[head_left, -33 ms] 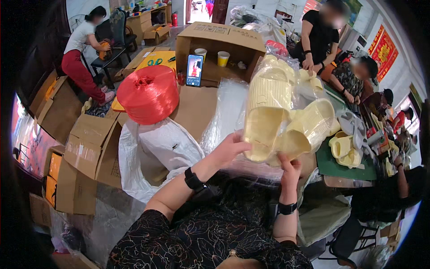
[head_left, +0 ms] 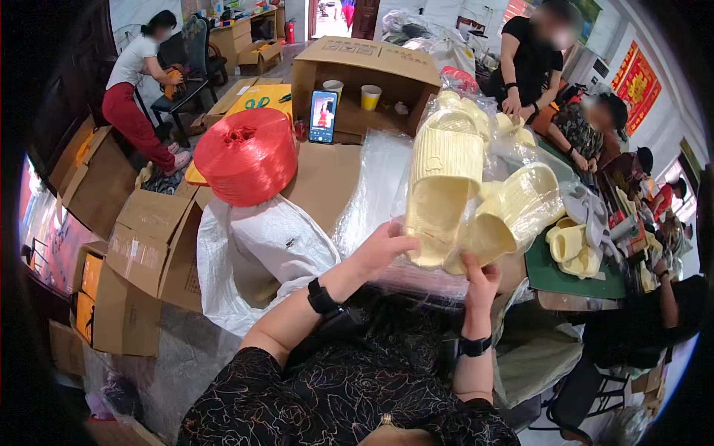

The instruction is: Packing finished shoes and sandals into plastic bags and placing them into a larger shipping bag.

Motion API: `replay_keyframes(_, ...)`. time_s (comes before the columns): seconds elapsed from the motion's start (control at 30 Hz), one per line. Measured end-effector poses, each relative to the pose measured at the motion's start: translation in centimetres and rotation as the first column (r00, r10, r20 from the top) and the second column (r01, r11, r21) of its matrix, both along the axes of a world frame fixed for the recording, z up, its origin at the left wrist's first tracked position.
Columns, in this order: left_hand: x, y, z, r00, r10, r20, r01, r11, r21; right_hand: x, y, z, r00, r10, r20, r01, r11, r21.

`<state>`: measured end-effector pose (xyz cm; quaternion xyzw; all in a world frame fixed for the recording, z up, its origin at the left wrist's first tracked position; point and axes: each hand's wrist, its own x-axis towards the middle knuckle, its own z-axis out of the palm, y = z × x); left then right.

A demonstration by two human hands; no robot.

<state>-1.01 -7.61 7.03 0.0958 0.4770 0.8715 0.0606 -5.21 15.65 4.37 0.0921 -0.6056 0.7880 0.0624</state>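
Stretching out in front of the person, the brown, cardboard-covered surface [head_left: 316,178] is carrying the goods, with a green-topped surface [head_left: 541,273] adjoining its right edge. At the far edge, an open cardboard box [head_left: 364,59] is lying on its side, its mouth facing the person. A white woven sack [head_left: 260,234] is draping by the near left corner, and just beyond it a red roll of twine [head_left: 245,160] is sitting at the left edge.

Above the near edge, toward the right corner, the pale yellow bagged slippers [head_left: 445,204] are tilting side by side in clear plastic. Left of them, clear plastic bags [head_left: 383,167] are lying flat. Loose yellow slippers [head_left: 576,249] are resting near the green-topped surface's near edge.

The left hand [head_left: 381,251] is gripping the left slipper's near end, its thumb pressing on top and its other fingers partly hiding. The right hand [head_left: 482,279] is pinching the other's near end, thumb and fingers clamping on slipper and plastic. A phone [head_left: 322,117] is standing upright before the box, and a yellow-and-white cup [head_left: 370,97] is standing inside it.
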Motion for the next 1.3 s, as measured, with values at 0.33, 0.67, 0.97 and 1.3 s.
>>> replay_keyframes(0.33,2.2,0.7,-0.3,1.0,-0.011,0.019,0.01,1.0,0.025,3.0,-3.3,-1.5,0.993,0.119,0.019,-0.12,0.991,0.061)
replay_keyframes(0.67,13.5,-12.6,2.3,0.906,0.423,0.017,-0.418,0.9,-0.122,5.2,-7.5,4.2,0.716,0.686,-0.129,-0.482,0.619,0.621)
replay_keyframes(0.97,31.9,-25.0,7.6,0.728,0.674,0.124,-0.429,0.589,-0.685,7.4,-14.1,0.7,0.194,0.972,0.134,-0.546,-0.006,0.838)
replay_keyframes(1.3,30.0,-26.7,2.1,0.706,0.459,0.54,0.271,0.529,-0.804,7.9,-16.2,-3.6,0.085,0.988,0.129,-0.304,-0.098,0.948)
